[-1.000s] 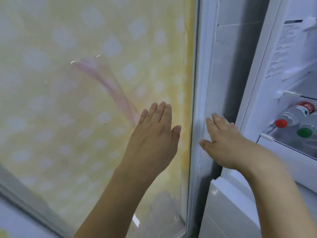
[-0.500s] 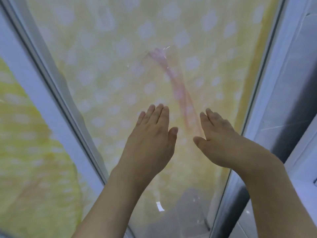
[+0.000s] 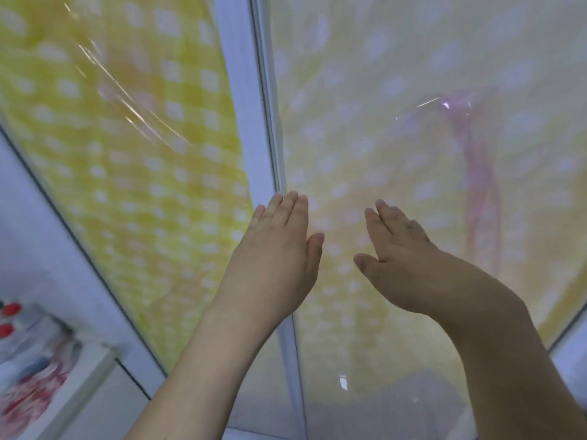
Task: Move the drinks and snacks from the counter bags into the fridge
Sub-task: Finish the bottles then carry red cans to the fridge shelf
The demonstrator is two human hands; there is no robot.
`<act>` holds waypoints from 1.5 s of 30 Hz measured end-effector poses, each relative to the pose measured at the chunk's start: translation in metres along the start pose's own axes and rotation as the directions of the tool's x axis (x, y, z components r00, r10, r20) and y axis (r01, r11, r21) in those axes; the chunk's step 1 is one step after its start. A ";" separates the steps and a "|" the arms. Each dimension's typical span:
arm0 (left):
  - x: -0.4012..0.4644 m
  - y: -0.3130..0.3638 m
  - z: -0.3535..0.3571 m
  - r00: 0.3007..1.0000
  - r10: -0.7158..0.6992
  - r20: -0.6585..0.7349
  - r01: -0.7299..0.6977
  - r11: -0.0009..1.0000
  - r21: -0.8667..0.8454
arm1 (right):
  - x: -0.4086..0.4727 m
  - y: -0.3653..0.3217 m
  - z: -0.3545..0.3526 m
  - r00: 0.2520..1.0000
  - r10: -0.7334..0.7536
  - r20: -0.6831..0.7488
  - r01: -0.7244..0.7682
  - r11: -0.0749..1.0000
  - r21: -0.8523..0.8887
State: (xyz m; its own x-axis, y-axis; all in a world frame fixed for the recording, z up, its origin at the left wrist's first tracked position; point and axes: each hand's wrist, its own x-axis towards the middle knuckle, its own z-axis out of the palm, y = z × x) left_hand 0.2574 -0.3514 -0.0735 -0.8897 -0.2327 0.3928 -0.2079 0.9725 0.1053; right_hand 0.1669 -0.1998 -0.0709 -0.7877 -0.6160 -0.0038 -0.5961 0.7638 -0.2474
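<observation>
Both hands (image 3: 273, 258) shifted left, seemingly flat.

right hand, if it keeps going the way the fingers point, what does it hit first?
Probably the yellow-checked fridge door panel: the right hand has straight fingers aimed at it. Nothing shows between; contact is unclear.

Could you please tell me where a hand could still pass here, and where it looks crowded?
Bare door film lies between the left hand and right hand, and right of the right hand toward the pink streak. The door shelf at lower left is crowded with red-capped bottles. Nothing level to set things on shows.
</observation>
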 end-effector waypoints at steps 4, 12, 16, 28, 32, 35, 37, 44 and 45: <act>-0.024 -0.040 -0.019 0.996 -0.083 -0.019 0.083 0.996 0.016 | 0.007 -0.047 0.011 0.994 -0.108 0.026 0.108 0.994 0.010; -0.088 -0.124 -0.055 0.952 -0.297 -0.080 0.302 0.951 0.069 | 0.016 -0.155 0.036 0.933 -0.359 0.038 0.358 0.933 0.026; -0.128 -0.167 -0.075 0.910 -0.401 -0.108 0.411 0.907 0.095 | 0.017 -0.215 0.059 0.861 -0.507 0.052 0.505 0.862 0.037; -0.243 -0.273 -0.118 0.725 -0.656 -0.210 0.688 0.702 0.183 | 0.009 -0.377 0.114 0.610 -0.779 0.143 0.775 0.625 0.099; -0.270 -0.298 -0.128 0.646 -0.727 -0.232 0.763 0.618 0.191 | 0.013 -0.423 0.128 0.512 -0.837 0.193 0.831 0.540 0.137; -0.281 -0.320 -0.131 0.578 -0.784 -0.227 0.816 0.545 0.194 | 0.023 -0.456 0.141 0.441 -0.870 0.219 0.862 0.479 0.166; -0.283 -0.336 -0.132 0.542 -0.808 -0.230 0.839 0.502 0.211 | 0.033 -0.476 0.149 0.397 -0.889 0.231 0.878 0.440 0.188; -0.264 -0.391 -0.143 0.438 -0.850 -0.292 0.896 0.388 0.216 | 0.086 -0.539 0.165 0.298 -0.928 0.222 0.913 0.345 0.217; -0.263 -0.399 -0.144 0.425 -0.852 -0.304 0.902 0.373 0.217 | 0.092 -0.548 0.167 0.283 -0.933 0.223 0.916 0.332 0.224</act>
State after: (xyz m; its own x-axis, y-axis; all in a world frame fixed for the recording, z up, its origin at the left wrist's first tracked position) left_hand 0.6325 -0.6798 -0.0876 -0.0779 -0.9316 0.3550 -0.9682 0.1555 0.1958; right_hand 0.4469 -0.7073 -0.0975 0.3677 -0.9298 0.0137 -0.8848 -0.3544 -0.3025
